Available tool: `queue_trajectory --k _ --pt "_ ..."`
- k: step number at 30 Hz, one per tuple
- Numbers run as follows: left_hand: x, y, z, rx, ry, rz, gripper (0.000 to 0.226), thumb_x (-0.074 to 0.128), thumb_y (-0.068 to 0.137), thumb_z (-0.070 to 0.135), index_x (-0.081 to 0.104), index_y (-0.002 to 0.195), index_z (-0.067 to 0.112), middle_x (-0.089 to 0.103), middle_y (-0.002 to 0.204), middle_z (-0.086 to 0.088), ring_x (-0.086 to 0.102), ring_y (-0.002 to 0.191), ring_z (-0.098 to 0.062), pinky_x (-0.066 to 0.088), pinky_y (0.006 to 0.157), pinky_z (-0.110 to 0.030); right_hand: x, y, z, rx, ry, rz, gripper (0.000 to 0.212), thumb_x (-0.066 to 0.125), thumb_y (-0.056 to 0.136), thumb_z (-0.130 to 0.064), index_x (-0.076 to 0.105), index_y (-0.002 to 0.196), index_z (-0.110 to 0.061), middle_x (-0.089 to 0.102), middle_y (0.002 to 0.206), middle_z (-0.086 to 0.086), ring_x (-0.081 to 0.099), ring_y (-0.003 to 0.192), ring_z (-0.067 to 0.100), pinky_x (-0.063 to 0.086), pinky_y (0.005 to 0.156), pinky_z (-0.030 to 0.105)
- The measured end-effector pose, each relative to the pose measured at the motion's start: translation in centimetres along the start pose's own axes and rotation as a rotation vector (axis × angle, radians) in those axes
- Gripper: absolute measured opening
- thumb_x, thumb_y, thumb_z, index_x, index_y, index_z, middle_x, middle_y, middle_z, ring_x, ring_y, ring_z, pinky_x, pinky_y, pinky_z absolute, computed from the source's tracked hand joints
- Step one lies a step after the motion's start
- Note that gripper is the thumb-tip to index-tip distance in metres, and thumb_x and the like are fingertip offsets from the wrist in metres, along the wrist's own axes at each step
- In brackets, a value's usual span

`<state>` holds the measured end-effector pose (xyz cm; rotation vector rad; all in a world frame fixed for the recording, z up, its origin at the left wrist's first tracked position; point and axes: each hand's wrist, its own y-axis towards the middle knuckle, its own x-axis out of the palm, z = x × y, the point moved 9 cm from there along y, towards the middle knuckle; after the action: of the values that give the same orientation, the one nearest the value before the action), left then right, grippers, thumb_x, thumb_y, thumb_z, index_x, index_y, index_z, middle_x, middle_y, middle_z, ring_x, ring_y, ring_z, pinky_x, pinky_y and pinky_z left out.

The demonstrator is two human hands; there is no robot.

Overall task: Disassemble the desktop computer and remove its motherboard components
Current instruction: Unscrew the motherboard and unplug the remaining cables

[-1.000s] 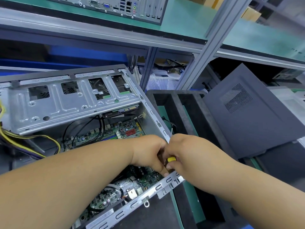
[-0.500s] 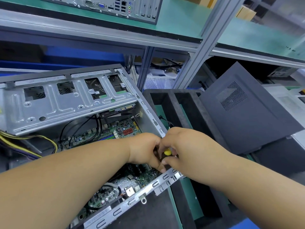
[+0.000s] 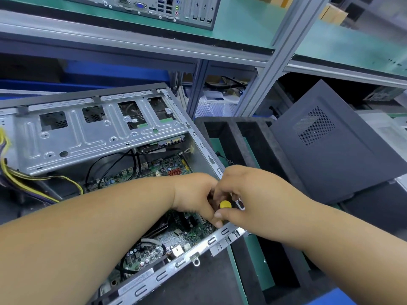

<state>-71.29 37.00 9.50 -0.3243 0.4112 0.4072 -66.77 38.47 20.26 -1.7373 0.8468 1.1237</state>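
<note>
The open desktop case [image 3: 99, 137] lies on its side with the green motherboard [image 3: 167, 170] showing inside. Both hands meet over the case's right rim. My right hand [image 3: 259, 194] grips a screwdriver [image 3: 225, 204], of which only the yellow butt of the handle shows between thumb and fingers. My left hand [image 3: 193, 194] reaches in from the left, and its curled fingers close on the tool just below the handle. The shaft, the tip and the spot on the board beneath are hidden by the hands.
A silver drive cage [image 3: 66, 139] covers the case's upper half, and yellow cables [image 3: 26, 179] trail off to the left. A black foam tray [image 3: 242, 133] lies to the right, with the dark side panel [image 3: 330, 150] leaning beyond it. Another computer [image 3: 154, 5] sits on the shelf above.
Both hands have stayed together on the screwdriver at the case's right rim. The yellow handle end shows more now. The view has shifted slightly.
</note>
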Motion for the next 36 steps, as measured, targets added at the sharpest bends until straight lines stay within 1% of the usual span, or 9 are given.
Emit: queue_trajectory --k 6,11,16,22,25,28,30,33,36 --pt "1.0 0.2 -0.9 -0.050 0.032 -0.038 0.033 0.085 0.069 0.023 0.059 0.066 0.042 0.058 0.060 0.033 0.052 0.055 0.015 0.036 0.052 0.000 1.3 0.6 0.1 0.017 -0.097 -0.142 0.029 0.059 0.093 -0.022 0.063 0.120 -0.032 0.050 0.111 -0.010 0.056 0.102 0.016 0.044 0.088 0.028" --pt "0.9 -0.1 -1.3 -0.087 0.099 -0.061 0.033 0.081 0.073 0.033 0.061 0.056 0.053 0.056 0.056 0.033 0.051 0.054 0.016 0.035 0.053 -0.003 1.1 0.4 -0.4 -0.081 0.002 -0.074 0.027 0.060 0.084 -0.002 0.070 0.102 -0.020 0.063 0.096 -0.002 0.059 0.091 0.020 0.047 0.079 0.034" --pt "0.6 0.3 -1.1 -0.071 0.176 0.019 0.037 0.081 0.071 0.029 0.057 0.053 0.051 0.054 0.052 0.027 0.049 0.051 0.010 0.035 0.048 -0.004 0.5 0.4 0.1 -0.054 -0.044 0.046 0.018 0.064 0.087 -0.035 0.063 0.104 -0.031 0.047 0.099 -0.013 0.052 0.087 0.010 0.045 0.076 0.028" --pt "1.1 0.0 -1.6 -0.113 0.177 -0.034 0.025 0.083 0.072 0.027 0.068 0.091 0.024 0.060 0.081 0.012 0.052 0.072 -0.009 0.036 0.057 0.002 1.1 0.9 -0.5 -0.093 -0.096 -0.004 0.036 0.060 0.083 -0.009 0.062 0.108 -0.035 0.054 0.105 -0.011 0.053 0.095 0.013 0.044 0.084 0.031" --pt "0.4 -0.2 -1.5 -0.115 0.196 -0.057 0.021 0.080 0.076 0.029 0.069 0.094 0.022 0.064 0.085 0.007 0.055 0.078 -0.011 0.045 0.069 -0.009 1.3 0.9 -0.7 -0.128 -0.102 -0.045 0.044 0.061 0.074 -0.003 0.065 0.102 -0.038 0.055 0.103 -0.015 0.051 0.098 0.010 0.039 0.090 0.029" --pt "0.2 -0.1 -1.4 -0.122 0.223 -0.033 0.015 0.079 0.076 0.027 0.066 0.083 0.027 0.060 0.076 0.011 0.053 0.074 -0.011 0.042 0.061 -0.007 0.9 0.7 -0.6 -0.122 -0.088 0.037 0.024 0.065 0.083 -0.025 0.064 0.106 -0.033 0.050 0.103 -0.014 0.050 0.095 0.013 0.038 0.088 0.027" --pt "0.5 -0.1 -1.4 -0.120 0.212 -0.025 0.018 0.081 0.074 0.030 0.069 0.086 0.024 0.066 0.081 0.006 0.059 0.078 -0.013 0.048 0.070 -0.016 1.0 0.8 -0.4 -0.102 -0.117 0.065 0.017 0.057 0.091 -0.034 0.061 0.108 -0.028 0.048 0.102 -0.010 0.051 0.093 0.015 0.037 0.080 0.026" --pt "1.0 -0.2 -1.4 -0.140 0.190 -0.048 0.028 0.081 0.074 0.032 0.070 0.096 0.018 0.070 0.097 0.000 0.063 0.090 -0.018 0.051 0.083 -0.027 1.6 0.9 -0.3 -0.094 -0.146 0.040 0.016 0.053 0.094 -0.023 0.059 0.109 -0.026 0.048 0.105 -0.008 0.052 0.092 0.016 0.038 0.075 0.025" --pt "1.1 -0.1 -1.6 -0.148 0.199 -0.067 0.034 0.081 0.075 0.031 0.070 0.103 0.017 0.069 0.102 0.000 0.062 0.092 -0.018 0.050 0.085 -0.026 2.0 0.9 -0.5 -0.145 -0.158 -0.018 0.038 0.057 0.079 -0.002 0.063 0.105 -0.030 0.053 0.101 -0.011 0.049 0.092 0.014 0.041 0.083 0.029"
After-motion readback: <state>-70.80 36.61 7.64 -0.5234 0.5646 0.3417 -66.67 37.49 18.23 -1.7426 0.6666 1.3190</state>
